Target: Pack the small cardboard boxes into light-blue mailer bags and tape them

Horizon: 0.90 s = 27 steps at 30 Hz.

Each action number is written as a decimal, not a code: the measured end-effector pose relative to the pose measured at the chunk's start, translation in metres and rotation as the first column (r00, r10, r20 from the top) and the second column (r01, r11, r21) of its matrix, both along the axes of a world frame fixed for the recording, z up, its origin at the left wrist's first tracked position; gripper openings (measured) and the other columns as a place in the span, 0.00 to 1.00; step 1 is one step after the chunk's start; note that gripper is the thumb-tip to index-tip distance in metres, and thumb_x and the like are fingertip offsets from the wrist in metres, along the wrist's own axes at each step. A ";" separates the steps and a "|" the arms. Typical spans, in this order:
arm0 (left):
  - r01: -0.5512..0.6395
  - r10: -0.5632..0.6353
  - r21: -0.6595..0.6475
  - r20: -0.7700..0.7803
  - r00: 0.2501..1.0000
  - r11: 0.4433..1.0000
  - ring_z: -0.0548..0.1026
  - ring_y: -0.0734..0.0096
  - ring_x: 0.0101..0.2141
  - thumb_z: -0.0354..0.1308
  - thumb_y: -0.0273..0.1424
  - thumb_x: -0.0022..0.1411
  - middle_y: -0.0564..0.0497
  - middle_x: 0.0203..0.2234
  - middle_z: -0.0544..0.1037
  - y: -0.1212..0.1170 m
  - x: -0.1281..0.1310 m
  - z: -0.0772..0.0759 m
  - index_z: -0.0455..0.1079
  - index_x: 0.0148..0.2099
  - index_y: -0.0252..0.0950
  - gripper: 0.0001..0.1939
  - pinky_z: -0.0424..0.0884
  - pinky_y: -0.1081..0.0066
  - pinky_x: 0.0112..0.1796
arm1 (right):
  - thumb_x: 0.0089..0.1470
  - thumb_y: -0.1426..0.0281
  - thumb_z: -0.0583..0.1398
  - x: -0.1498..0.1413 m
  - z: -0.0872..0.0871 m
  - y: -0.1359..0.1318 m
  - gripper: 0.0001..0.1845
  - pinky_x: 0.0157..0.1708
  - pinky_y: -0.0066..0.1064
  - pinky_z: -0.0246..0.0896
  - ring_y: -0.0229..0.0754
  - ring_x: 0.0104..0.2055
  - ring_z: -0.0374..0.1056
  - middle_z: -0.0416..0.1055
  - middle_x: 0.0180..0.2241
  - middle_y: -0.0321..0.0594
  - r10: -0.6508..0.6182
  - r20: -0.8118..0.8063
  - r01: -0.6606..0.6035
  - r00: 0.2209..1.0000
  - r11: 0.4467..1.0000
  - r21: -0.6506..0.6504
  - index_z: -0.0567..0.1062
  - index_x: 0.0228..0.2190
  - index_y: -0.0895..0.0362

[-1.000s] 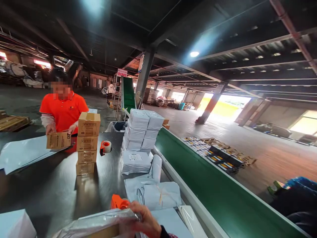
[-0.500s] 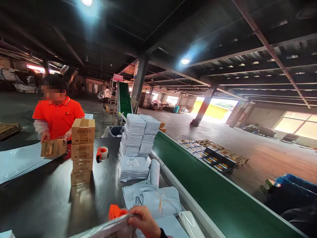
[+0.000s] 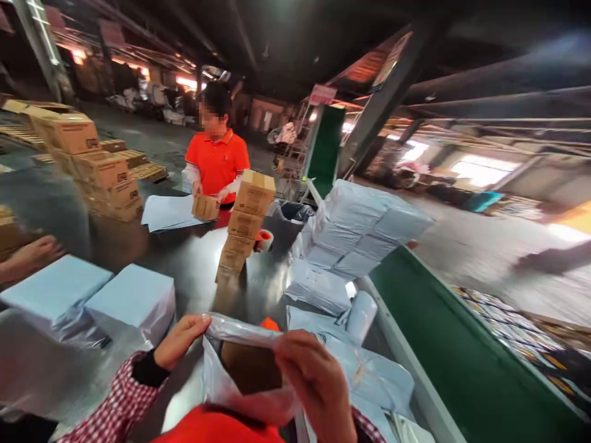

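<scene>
Left hand, checked sleeve, at 7 o'clock: fingers pinch the left end of the mouth of a grey poly mailer bag. Right hand at 6 o'clock grips the bag's right end. Brown carton sits inside the open bag. Orange tape dispenser shows just beyond the bag. Dark worktop carries two wrapped parcels at 9 o'clock and a stack of small cartons at 12 o'clock. Pile of wrapped parcels at 1 o'clock, beside the green conveyor belt. Person in orange shirt holds a small carton. Another person's hand at 9 o'clock.
</scene>
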State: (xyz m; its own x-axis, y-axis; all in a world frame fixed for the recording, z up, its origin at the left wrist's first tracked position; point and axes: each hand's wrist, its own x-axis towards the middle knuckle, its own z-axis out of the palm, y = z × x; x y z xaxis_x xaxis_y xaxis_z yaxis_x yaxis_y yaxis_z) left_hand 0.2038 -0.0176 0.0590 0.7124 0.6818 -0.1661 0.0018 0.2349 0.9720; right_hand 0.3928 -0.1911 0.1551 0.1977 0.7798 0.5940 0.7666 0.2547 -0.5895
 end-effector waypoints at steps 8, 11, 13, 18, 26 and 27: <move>0.074 -0.058 -0.067 0.213 0.975 0.995 0.71 0.67 0.33 0.65 0.45 0.55 0.52 0.26 0.76 -0.007 -0.015 0.011 0.77 0.34 0.35 0.17 0.67 0.68 0.41 | 0.59 0.71 0.62 -0.057 -0.052 0.080 0.05 0.39 0.35 0.62 0.43 0.40 0.66 0.75 0.35 0.39 0.117 0.422 -0.057 0.899 0.986 -0.154 0.79 0.37 0.55; 0.084 -0.076 -0.025 0.233 0.970 0.996 0.73 0.66 0.36 0.70 0.38 0.51 0.52 0.31 0.78 -0.010 -0.017 0.015 0.76 0.40 0.36 0.15 0.68 0.67 0.45 | 0.60 0.72 0.61 -0.048 -0.061 0.086 0.05 0.39 0.33 0.61 0.42 0.39 0.65 0.75 0.35 0.39 0.121 0.451 -0.058 0.884 0.987 -0.151 0.78 0.38 0.55; 0.018 -0.015 -0.012 0.230 0.973 1.000 0.72 0.69 0.33 0.70 0.36 0.50 0.54 0.28 0.76 -0.012 -0.015 0.016 0.75 0.35 0.36 0.12 0.68 0.68 0.44 | 0.60 0.73 0.60 -0.044 -0.061 0.086 0.07 0.40 0.33 0.61 0.42 0.40 0.65 0.74 0.36 0.40 0.127 0.444 -0.060 0.887 0.985 -0.163 0.78 0.39 0.56; -0.010 0.023 -0.065 0.208 0.978 0.998 0.75 0.66 0.36 0.70 0.36 0.49 0.51 0.31 0.79 -0.014 -0.012 0.009 0.76 0.37 0.36 0.14 0.68 0.70 0.42 | 0.60 0.75 0.60 -0.042 -0.060 0.083 0.08 0.41 0.34 0.61 0.42 0.40 0.64 0.75 0.37 0.40 0.110 0.411 -0.026 0.905 0.978 -0.205 0.78 0.40 0.55; -0.005 0.012 -0.057 0.117 0.993 0.998 0.78 0.56 0.41 0.69 0.38 0.49 0.48 0.35 0.83 -0.019 -0.018 0.007 0.80 0.37 0.35 0.15 0.71 0.65 0.44 | 0.55 0.64 0.65 -0.059 -0.057 0.081 0.10 0.52 0.44 0.56 0.47 0.43 0.64 0.75 0.34 0.40 0.085 0.527 0.000 0.846 0.987 -0.158 0.77 0.38 0.56; -0.018 0.020 -0.030 0.084 0.996 0.999 0.78 0.54 0.42 0.69 0.39 0.49 0.48 0.36 0.83 -0.019 -0.019 0.005 0.80 0.37 0.36 0.15 0.72 0.64 0.46 | 0.54 0.62 0.66 -0.063 -0.060 0.082 0.11 0.53 0.44 0.56 0.47 0.42 0.64 0.74 0.33 0.40 0.080 0.564 0.009 0.822 0.988 -0.153 0.77 0.36 0.56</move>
